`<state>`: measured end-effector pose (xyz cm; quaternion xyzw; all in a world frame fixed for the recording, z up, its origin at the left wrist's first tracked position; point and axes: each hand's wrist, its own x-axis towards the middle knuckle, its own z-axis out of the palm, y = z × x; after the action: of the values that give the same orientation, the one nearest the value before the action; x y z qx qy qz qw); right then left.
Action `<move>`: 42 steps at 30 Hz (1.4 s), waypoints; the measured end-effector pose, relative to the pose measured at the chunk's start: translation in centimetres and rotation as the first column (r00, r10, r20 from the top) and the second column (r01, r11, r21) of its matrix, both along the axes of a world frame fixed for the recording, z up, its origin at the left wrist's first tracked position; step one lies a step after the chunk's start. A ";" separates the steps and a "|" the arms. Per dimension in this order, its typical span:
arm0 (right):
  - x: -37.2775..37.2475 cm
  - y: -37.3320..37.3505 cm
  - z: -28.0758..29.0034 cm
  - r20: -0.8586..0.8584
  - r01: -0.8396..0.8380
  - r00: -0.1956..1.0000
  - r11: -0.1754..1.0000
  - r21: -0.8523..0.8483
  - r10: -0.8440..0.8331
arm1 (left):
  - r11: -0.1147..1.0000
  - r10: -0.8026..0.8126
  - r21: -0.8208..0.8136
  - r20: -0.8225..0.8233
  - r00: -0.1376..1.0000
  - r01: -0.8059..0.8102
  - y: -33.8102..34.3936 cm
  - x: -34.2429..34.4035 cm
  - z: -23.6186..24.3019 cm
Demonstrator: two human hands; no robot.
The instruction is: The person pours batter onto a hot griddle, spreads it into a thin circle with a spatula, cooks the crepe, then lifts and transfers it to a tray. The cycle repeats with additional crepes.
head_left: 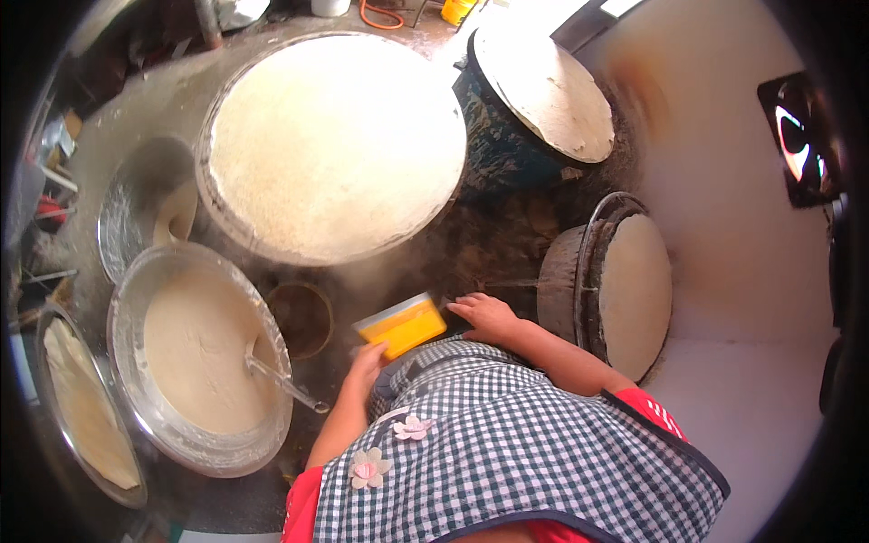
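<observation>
I'm standing in a working kitchen, by the look of it: big basin (210, 456) of pale batter (199, 348), ladle (279, 378), checked apron (516, 443), broad round doughy sheets (335, 145).

I watch through the head camera, looking steeply down from above the person's checked apron (534, 434), which fills the lower middle up close. The left hand (366, 360) and right hand (489, 315) sit near the centre. My view faces forward to a large pale disc (335, 149), farther off at upper centre-left; fisheye black rounds the corners.
</observation>
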<state>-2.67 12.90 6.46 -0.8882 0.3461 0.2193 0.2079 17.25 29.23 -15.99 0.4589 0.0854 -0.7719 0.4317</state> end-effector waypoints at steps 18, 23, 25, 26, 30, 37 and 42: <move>-25.1 -24.9 -1.9 0.745 0.637 0.557 0.764 -0.100 -0.367 | 0.871 -0.408 -0.171 0.269 0.873 0.460 -38.1 -23.0 24.7; -32.7 -32.2 -7.2 0.611 0.721 -0.566 0.026 0.692 -0.554 | 0.824 -0.485 -0.133 0.339 0.806 0.551 -39.1 -22.3 24.1; -34.4 -34.0 -8.7 0.519 0.632 -0.684 -0.060 0.773 -0.512 | 0.826 -0.503 -0.090 0.325 0.801 0.556 -38.8 -21.3 23.1; -34.8 -34.7 -9.0 0.528 0.653 -0.683 -0.097 0.751 -0.505 | 0.830 -0.506 -0.069 0.321 0.800 0.553 -38.8 -20.8 22.5; -33.4 -35.5 -8.4 0.530 0.914 -0.390 -0.249 0.320 -0.753 | 0.843 -0.497 -0.107 0.218 0.840 0.527 -39.9 -18.9 21.1; -20.9 -36.2 -6.6 0.382 0.964 -0.158 -0.058 0.260 -0.910 | 0.682 -0.348 -0.201 0.756 0.554 0.703 -46.8 -16.3 22.3; -16.6 -36.7 -6.5 0.374 0.828 0.320 0.449 0.337 -0.871 | 0.582 -0.256 -0.315 0.804 0.537 0.750 -50.4 -13.8 22.7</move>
<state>-19.28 -23.79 -0.07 -0.5872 0.6831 -0.1451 0.4093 3.43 -21.16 6.66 0.5370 -0.4913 -0.6189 0.2953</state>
